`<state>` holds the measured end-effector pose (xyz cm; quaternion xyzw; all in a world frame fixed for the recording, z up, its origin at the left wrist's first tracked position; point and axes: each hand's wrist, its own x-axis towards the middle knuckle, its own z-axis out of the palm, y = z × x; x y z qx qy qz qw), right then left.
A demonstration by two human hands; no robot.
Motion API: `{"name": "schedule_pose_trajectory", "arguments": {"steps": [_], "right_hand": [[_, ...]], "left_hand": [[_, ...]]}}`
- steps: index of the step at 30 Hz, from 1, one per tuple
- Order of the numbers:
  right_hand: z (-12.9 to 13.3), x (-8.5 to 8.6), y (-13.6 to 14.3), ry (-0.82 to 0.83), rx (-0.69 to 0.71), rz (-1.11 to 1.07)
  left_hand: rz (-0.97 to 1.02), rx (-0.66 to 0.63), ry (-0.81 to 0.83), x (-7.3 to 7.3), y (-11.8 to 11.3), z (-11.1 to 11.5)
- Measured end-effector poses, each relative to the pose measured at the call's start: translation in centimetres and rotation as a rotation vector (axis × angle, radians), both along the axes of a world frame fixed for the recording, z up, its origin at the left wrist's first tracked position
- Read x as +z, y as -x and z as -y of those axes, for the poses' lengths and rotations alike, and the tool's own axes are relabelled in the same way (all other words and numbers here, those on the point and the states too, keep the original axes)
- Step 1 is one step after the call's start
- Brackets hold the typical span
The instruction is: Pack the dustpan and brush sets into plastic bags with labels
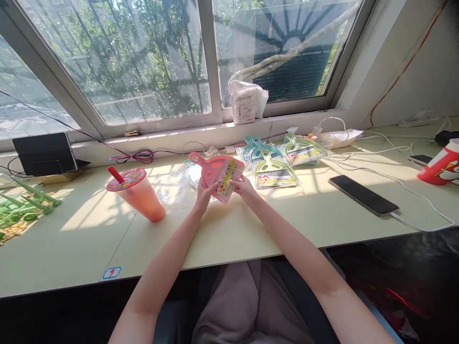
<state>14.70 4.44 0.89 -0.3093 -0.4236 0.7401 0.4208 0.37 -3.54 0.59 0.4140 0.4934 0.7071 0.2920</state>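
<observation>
Because its opposite sides are pinched by the left hand [203, 196] and right hand [247, 188], the pink dustpan [211, 168] is seemingly steadied, its printed label [228, 175] largely uncovered.

One head-worn view, forward and down

From close above the seated wearer's lap [233, 306], the camera faces past the left hand [204, 197] and right hand [245, 186], near mid-frame, across the desk [172, 258] to the metal-framed window [143, 62] behind it.
</observation>
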Motion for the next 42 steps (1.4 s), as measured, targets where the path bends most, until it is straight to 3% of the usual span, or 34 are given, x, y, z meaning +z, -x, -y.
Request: {"name": "schedule_pose_trajectory", "arguments": {"steps": [6,8,10,15,17,19,22,25,30,35,42], "right_hand": [[0.1,0.2,0.1,0.015,0.009,-0.048],[0.1,0.1,0.1,0.003,0.003,-0.05],[0.1,0.0,0.1,-0.015,-0.004,-0.066],[0.2,0.0,0.1,-0.056,-0.049,-0.129],[0.1,0.0,0.1,-0.03,-0.077,-0.115],[-0.2,0.0,0.1,0.006,-0.096,-0.103],[-0.5,-0.1,0.1,0.035,-0.11,-0.103],[-0.6,-0.2,0.1,0.035,-0.108,-0.103],[-0.6,-0.6,0.2,-0.015,-0.072,-0.11],[-0.6,-0.4,0.2,-0.013,-0.053,-0.1],[-0.4,-0.2,0.1,-0.017,0.007,-0.023]], "left_hand": [[0.019,-0.033,0.006,-0.1,0.5,-0.3],[-0.048,0.028,0.032,0.2,0.4,-0.2],[-0.186,0.205,0.062,0.9,0.5,0.2],[-0.598,0.843,0.133,3.4,3.1,2.1],[-0.743,0.941,0.317,4.1,5.5,2.8],[-0.892,0.898,0.578,4.0,7.9,2.9],[-1.013,0.586,0.873,2.7,10.4,2.2],[-1.089,0.344,0.896,1.0,10.2,1.2],[-1.297,0.366,0.695,-0.4,7.5,0.5],[-1.347,0.318,0.683,-0.6,6.9,0.3],[-1.209,0.523,0.624,0.1,7.8,0.6]]}}
